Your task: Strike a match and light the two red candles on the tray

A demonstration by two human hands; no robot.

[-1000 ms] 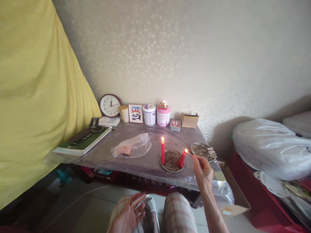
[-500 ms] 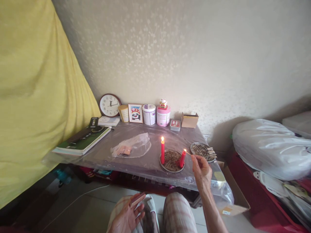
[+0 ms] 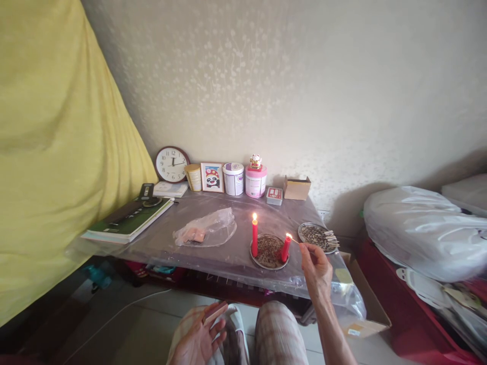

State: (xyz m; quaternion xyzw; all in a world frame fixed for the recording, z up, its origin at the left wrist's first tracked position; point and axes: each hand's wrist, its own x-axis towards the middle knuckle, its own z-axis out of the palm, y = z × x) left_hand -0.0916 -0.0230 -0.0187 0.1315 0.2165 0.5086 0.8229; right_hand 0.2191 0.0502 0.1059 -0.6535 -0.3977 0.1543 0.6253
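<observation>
My right hand pinches a thin burning match, whose flame touches the tip of a short, leaning red candle. That candle stands in a round metal dish beside a taller upright red candle that is lit. My left hand rests low over my lap, palm up, fingers loosely curled around a small matchbox.
A second metal dish with spent matches sits right of my right hand. A crumpled plastic bag lies mid-table. Books, a clock, tins and small boxes line the back. A yellow curtain hangs left; bagged bundles lie right.
My right hand has shifted slightly left and down, bringing the match flame onto the short candle's tip. The left hand has stayed put.
</observation>
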